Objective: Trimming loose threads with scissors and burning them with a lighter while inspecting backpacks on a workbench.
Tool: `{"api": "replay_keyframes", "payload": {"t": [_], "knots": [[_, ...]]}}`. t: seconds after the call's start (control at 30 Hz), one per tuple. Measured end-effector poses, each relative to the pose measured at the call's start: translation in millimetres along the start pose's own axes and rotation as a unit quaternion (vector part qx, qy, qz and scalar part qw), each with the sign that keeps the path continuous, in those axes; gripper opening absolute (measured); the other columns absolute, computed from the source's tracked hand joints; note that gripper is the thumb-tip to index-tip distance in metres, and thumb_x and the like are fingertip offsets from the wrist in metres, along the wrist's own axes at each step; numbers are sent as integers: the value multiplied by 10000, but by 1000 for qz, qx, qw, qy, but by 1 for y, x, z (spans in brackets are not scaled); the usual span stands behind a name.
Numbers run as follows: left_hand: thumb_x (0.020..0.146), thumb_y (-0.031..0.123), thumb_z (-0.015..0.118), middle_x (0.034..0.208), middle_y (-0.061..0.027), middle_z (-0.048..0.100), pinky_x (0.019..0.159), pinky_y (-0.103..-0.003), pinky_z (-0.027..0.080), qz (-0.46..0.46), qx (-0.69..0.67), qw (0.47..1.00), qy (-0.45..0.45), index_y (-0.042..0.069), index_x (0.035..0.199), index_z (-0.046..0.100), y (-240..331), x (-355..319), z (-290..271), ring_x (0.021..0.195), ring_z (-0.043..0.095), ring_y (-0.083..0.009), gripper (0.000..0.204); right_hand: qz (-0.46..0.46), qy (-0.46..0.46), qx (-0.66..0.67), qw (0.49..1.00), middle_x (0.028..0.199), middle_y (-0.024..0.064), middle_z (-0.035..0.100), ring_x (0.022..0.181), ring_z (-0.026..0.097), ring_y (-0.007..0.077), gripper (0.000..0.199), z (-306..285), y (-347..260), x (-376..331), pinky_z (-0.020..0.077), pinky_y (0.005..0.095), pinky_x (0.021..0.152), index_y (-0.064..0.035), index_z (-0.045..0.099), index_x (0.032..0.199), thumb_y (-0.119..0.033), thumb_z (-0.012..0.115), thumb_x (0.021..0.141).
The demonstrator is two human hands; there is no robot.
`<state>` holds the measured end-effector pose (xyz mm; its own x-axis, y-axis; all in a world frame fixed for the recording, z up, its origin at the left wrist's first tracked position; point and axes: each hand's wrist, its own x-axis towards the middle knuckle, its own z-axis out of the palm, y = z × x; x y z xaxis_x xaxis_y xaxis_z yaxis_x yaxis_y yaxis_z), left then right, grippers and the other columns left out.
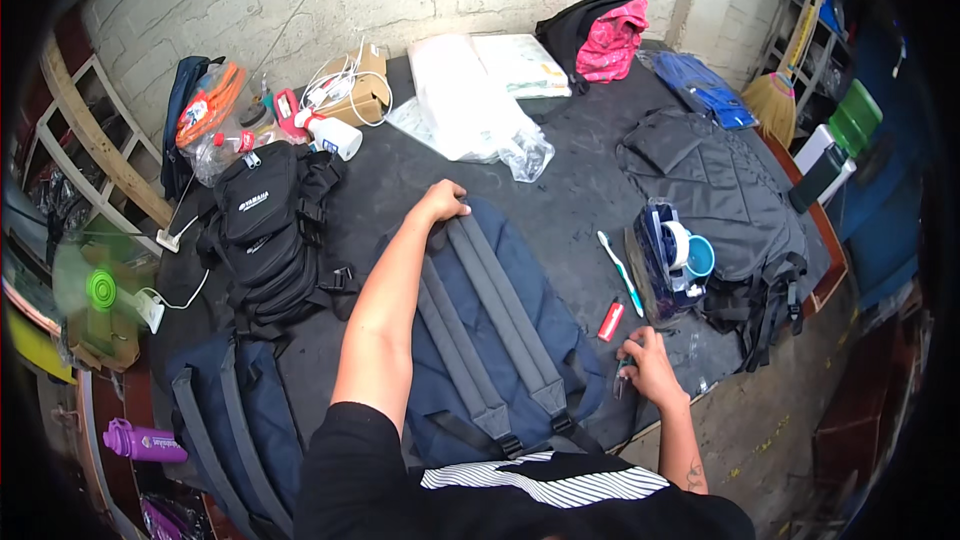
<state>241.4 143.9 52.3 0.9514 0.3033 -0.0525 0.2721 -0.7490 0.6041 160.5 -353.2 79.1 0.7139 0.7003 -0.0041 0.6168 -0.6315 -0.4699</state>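
A navy backpack lies in front of me with its grey padded shoulder straps facing up. At its far end my left hand is closed on the top of the backpack, by the strap ends. My right hand is off the backpack's right side, low over the table. Its fingers pinch a small dark item, too little of which shows to name. Just beyond that hand lies a small red-and-white tube. A white and teal toothbrush rests a little farther off.
A clear-sided pouch with a blue cup stands right of the toothbrush. Black backpacks lie on both sides, another navy bag at near left. White plastic bags, a spray bottle and a pink-black bag line the back.
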Motion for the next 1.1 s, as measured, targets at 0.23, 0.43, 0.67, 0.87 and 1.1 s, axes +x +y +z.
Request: {"api": "replay_keyframes", "payload": {"t": [0.23,0.43,0.67,0.87,1.1], "knots": [[649,134,760,793,-134,682,708,-345,500,68,-50,996,26,26,869,695,37,-15,-9,762,664,-245,253,79,-27,-188,979,860,114,509,873,479,325,172,-41,4,0,429,424,767,-76,642,745,-74,746,608],[795,163,670,616,-79,593,603,-297,436,36,-227,957,179,2,771,655,37,-36,-10,588,537,-150,163,44,210,113,970,801,165,584,844,572,361,237,-62,-30,69,451,424,750,-15,547,1000,-22,607,770],[904,134,524,803,-105,486,774,-315,398,82,-218,927,295,18,855,504,69,-59,9,801,474,-241,127,-35,235,131,963,979,146,564,845,599,336,279,-4,-123,177,475,386,749,-55,530,1031,-188,644,813],[930,168,499,914,-128,455,813,-340,413,94,-196,932,291,63,924,530,75,-70,4,853,488,-275,109,-29,264,51,963,926,127,569,765,621,325,261,13,-161,229,496,422,679,-45,594,930,-236,672,769],[941,157,485,853,-105,475,836,-314,387,107,-215,924,298,29,898,521,83,-76,4,886,434,-240,140,-50,279,6,959,868,108,592,724,627,309,211,11,-170,238,494,420,631,-39,618,856,-210,673,746]]}}
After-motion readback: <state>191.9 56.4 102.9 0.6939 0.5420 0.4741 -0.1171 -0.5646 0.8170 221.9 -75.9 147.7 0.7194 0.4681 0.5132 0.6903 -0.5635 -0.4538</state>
